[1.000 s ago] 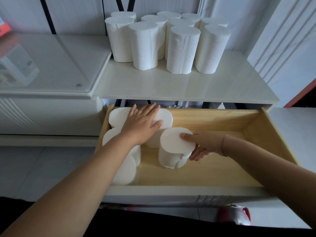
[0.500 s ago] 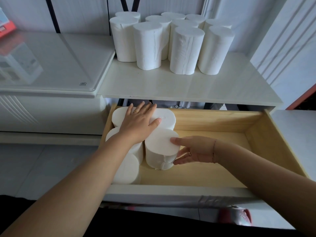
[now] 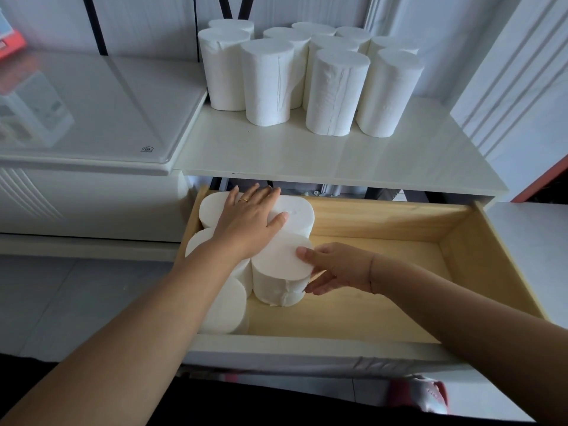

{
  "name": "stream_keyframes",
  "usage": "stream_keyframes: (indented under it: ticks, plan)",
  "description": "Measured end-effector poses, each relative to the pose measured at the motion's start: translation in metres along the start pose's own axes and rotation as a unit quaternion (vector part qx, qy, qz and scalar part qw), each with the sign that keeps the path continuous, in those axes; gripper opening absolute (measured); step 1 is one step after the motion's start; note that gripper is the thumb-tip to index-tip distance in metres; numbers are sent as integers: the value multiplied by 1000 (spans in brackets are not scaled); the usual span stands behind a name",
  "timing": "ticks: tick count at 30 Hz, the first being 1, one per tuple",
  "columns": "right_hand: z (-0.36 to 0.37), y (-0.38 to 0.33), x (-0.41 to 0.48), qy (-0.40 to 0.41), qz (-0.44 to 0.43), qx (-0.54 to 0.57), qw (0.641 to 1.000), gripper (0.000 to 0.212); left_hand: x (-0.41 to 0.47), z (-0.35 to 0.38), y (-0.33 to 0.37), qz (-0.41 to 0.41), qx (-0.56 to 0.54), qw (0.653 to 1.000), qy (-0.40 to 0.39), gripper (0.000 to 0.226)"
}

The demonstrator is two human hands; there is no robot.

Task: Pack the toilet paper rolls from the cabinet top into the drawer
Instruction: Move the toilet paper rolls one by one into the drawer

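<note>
Several white toilet paper rolls [image 3: 336, 93] stand upright in a cluster at the back of the white cabinet top [image 3: 307, 158]. Below it the wooden drawer [image 3: 399, 229] is pulled out. Several rolls stand packed in its left end. My left hand [image 3: 249, 222] lies flat, fingers spread, on the tops of the back rolls [image 3: 299, 210]. My right hand [image 3: 335, 269] grips the side of the nearest roll [image 3: 281, 272], thumb on its top, holding it against the packed ones.
A glossy white appliance lid [image 3: 92, 112] adjoins the cabinet top on the left. The right part of the drawer shows bare wood. A white wall panel rises at the right. Grey floor tiles lie below left, and a pink shoe [image 3: 427, 395] shows under the drawer front.
My right hand has slid the roll leftward across the drawer floor until it touches the packed rolls. My left hand has stayed resting on the back rolls.
</note>
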State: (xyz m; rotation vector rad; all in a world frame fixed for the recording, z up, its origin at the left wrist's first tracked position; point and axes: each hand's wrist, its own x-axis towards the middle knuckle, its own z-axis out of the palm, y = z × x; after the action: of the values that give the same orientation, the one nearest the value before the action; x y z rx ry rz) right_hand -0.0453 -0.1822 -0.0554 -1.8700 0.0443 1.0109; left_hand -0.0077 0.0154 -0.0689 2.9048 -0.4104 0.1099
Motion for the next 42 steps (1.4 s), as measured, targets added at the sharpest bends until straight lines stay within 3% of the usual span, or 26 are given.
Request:
stream_keyframes:
  ticks: [2, 4, 7, 10, 11, 16, 25, 32, 38, 42]
  plan:
    - [-1, -8, -4, 98, -42, -187, 976, 57, -1, -5, 0, 23, -45, 996, 80, 53]
    - [-8, -21, -6, 247, -122, -300, 913, 50, -2, -11, -1, 39, -65, 986, 150, 45]
    - [-27, -50, -6, 418, -224, -210, 855, 32, 0, -12, -4, 25, -34, 982, 182, 47]
    - [-51, -75, 11, 491, -282, -102, 818, 21, 4, -5, -7, 5, 10, 993, 116, 63]
    - [-59, -82, 19, 502, -290, -83, 810, 30, 5, -2, -9, 0, 22, 995, 96, 66]
    - [-98, -114, 61, 491, -259, -19, 831, 83, 8, 6, -13, -6, 40, 996, 75, 69]
    - [-117, -152, 125, 536, -259, 135, 792, 125, 6, 4, -11, -3, 38, 996, 85, 69]
    - [-110, -161, 137, 569, -253, 133, 771, 106, 5, 2, -10, -8, 42, 996, 83, 70]
    - [-119, -155, 136, 528, -242, 53, 812, 86, 4, 2, -10, -9, 50, 995, 80, 70]
    - [-124, -153, 130, 446, -289, 112, 840, 87, 5, 2, -9, -8, 42, 996, 80, 69]
